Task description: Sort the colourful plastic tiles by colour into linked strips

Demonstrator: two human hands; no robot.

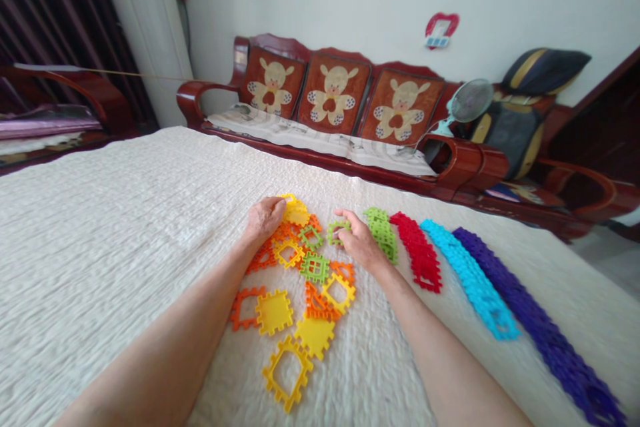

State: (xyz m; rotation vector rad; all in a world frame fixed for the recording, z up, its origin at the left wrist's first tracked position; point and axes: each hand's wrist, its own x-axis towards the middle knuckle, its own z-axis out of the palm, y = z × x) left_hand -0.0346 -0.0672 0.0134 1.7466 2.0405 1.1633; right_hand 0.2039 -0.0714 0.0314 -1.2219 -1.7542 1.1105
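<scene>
My left hand is closed at the far end of a loose pile, its curled fingers at the edge of a yellow interlocking plastic tile. The fingertips are partly hidden. My right hand pinches a green square frame tile between thumb and fingers, just right of the pile. Between my arms lie mixed tiles: a green window tile, an orange frame tile, a solid yellow tile and a yellow frame tile nearest me. Some overlap one another.
Right of my right hand, overlapping tiles form rows: green, red, light blue and purple. All lie on a white quilted cover. Beyond it stands a wooden sofa with bear cushions and a small fan.
</scene>
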